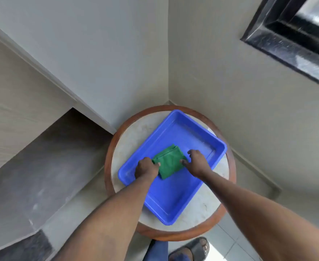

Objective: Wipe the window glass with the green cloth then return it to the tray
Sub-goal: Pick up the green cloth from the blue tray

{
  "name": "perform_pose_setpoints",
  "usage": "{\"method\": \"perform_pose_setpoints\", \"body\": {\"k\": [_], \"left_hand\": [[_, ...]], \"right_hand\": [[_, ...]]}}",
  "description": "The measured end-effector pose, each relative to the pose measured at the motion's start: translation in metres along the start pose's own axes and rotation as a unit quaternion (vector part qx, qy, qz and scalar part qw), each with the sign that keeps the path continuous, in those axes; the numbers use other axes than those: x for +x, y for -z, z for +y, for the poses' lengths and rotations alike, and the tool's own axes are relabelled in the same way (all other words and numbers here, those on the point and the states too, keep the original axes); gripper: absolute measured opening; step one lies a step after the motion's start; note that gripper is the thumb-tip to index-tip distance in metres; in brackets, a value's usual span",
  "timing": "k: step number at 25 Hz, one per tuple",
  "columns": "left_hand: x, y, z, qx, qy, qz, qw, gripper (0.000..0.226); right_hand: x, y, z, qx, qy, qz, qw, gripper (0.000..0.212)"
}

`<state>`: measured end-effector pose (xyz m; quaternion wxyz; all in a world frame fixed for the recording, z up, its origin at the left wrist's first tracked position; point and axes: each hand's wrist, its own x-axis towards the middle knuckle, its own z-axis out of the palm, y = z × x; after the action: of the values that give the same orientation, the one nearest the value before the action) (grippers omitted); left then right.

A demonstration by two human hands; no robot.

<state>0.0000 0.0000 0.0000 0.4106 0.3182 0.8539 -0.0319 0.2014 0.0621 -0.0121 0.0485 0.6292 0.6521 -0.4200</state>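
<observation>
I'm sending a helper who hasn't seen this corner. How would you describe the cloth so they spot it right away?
Find the round table in the corner below the dark-framed window. A blue tray sits on it, and the cloth lies folded inside, between the left hand and right hand. It is the only green thing there.

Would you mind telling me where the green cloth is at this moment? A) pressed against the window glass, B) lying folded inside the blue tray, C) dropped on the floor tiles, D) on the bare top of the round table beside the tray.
B: the green cloth lies folded on the floor of the blue tray, with the left hand and right hand touching its two sides.
</observation>
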Motion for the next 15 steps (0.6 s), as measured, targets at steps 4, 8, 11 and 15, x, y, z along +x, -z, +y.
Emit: {"method": "perform_pose_setpoints", "body": {"k": [4,8,11,15], "left_hand": [[0.022,-0.008,0.015,-0.148,0.042,-0.010,0.988,0.062],[0.031,0.006,0.035,-0.251,0.028,-0.037,0.967,0.026],[0.005,0.052,0.086,-0.342,-0.104,-0.064,0.932,0.017],[-0.074,0.138,0.219,-0.403,-0.295,-0.037,0.865,0.031]], "right_hand": [[0.029,-0.016,-0.011,0.050,-0.052,-0.010,0.997,0.045],[0.027,0.000,-0.015,0.233,-0.107,0.009,0.966,0.022],[0.011,0.063,-0.028,0.429,-0.086,0.029,0.899,0.018],[-0.032,0.220,-0.075,0.608,0.035,0.064,0.791,0.035]]}}
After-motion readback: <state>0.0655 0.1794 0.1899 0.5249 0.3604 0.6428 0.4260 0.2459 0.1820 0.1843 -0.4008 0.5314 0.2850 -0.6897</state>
